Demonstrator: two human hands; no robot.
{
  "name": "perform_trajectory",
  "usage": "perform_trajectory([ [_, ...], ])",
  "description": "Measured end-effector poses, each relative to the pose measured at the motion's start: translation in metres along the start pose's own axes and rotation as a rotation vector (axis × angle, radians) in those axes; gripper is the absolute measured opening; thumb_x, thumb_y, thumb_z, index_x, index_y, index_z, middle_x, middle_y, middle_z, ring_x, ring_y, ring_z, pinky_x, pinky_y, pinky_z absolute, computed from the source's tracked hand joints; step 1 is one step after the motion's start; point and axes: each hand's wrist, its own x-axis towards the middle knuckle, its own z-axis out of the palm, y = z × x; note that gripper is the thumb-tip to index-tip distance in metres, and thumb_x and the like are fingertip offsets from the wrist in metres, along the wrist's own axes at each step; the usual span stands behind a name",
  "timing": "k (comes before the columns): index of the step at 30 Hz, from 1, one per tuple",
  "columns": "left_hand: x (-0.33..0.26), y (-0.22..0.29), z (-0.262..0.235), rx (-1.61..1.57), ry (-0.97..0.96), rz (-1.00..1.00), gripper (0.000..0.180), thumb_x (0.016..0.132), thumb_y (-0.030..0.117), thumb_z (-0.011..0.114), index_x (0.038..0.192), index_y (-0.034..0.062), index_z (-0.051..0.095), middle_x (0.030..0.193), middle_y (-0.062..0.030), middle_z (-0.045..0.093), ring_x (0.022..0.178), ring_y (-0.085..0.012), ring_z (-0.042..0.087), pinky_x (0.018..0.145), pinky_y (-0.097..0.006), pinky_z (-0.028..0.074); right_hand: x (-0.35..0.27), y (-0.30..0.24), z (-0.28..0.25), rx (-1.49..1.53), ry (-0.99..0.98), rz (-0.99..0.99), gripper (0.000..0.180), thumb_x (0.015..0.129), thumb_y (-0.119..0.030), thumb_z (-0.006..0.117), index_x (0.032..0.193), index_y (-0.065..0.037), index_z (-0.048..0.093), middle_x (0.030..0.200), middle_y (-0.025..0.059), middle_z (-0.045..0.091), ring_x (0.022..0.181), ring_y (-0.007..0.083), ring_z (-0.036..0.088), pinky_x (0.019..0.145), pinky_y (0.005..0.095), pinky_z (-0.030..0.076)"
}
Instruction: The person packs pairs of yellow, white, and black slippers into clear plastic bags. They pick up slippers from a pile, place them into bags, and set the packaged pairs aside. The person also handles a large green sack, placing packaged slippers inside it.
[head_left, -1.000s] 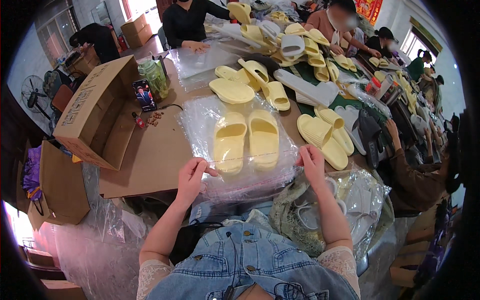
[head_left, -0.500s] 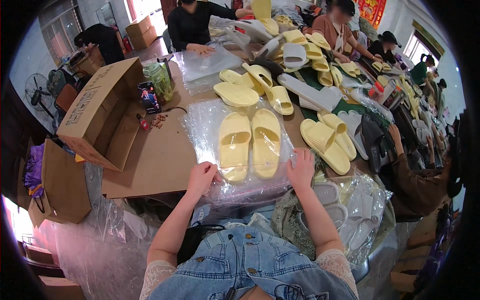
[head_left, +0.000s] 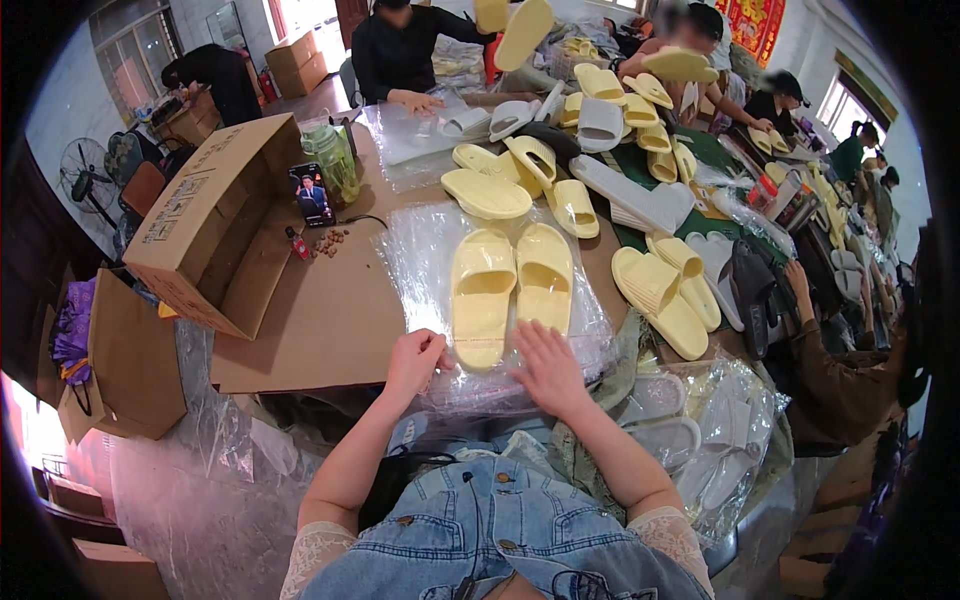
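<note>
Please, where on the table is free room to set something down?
The widest bare patch is brown tabletop left of the left hand, between the open carton and the clear bags. A narrow strip separates the bags from yellow slippers at right. Beyond the bags, piled slippers crowd the tabletop.

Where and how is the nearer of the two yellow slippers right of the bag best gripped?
Probably by the heel end of the nearer slipper, thumb on top, coming from the near side with the right hand: the heel points toward the person, uncovered, while the strap is farther and the second slipper lies along the right.
</note>
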Motion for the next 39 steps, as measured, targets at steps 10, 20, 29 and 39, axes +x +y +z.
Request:
perform_trajectory([
  [10, -0.035, 0.069, 0.027, 0.729, 0.136, 0.786, 0.057, 0.085, 0.023, 0.069, 0.135, 0.0068, 0.048, 0.142, -0.0196, 0.046, 0.132, -0.0370, 0.043, 0.108, -0.046, 0.036, -0.008, 0.016, -0.003, 0.004, 0.038, 0.065, 0.059, 0.093, -0.034, 0.056, 0.145, -0.009, 0.042, 0.152, 0.0103, 0.040, 0.141, 0.0301, 0.034, 0.118, 0.0460, 0.023],
  [20, -0.013, 0.023, 0.029, 0.924, -0.238, 0.730, 0.061, 0.092, 0.037, 0.058, 0.144, 0.0102, 0.042, 0.155, -0.0157, 0.032, 0.144, -0.0363, 0.027, 0.117, -0.048, 0.024, -0.007, 0.014, -0.004, 0.051, 0.092, 0.046, 0.056, 0.092, -0.034, 0.057, 0.141, -0.008, 0.045, 0.148, 0.0113, 0.044, 0.138, 0.0318, 0.038, 0.117, 0.0462, 0.024],
  [29, -0.013, 0.005, 0.021, 0.902, -0.149, 0.746, 0.063, 0.091, 0.041, 0.058, 0.146, 0.0142, 0.041, 0.155, -0.0129, 0.033, 0.145, -0.0342, 0.026, 0.117, -0.049, 0.025, 0.051, 0.010, -0.001, 0.083, 0.336, 0.331, 0.051, 0.090, -0.041, 0.061, 0.114, 0.004, 0.057, 0.104, 0.0193, 0.061, 0.094, 0.0346, 0.062, 0.080, 0.0443, 0.051],
  [39, -0.014, 0.004, 0.020, 0.912, -0.142, 0.766, 0.065, 0.091, 0.043, 0.059, 0.146, 0.0148, 0.041, 0.156, -0.0141, 0.031, 0.145, -0.0341, 0.025, 0.118, -0.047, 0.023, 0.120, 0.010, -0.003, -0.158, 0.109, 0.539, 0.053, 0.085, -0.051, 0.062, 0.087, 0.001, 0.067, 0.082, 0.0156, 0.066, 0.077, 0.0302, 0.068, 0.070, 0.0412, 0.054],
])
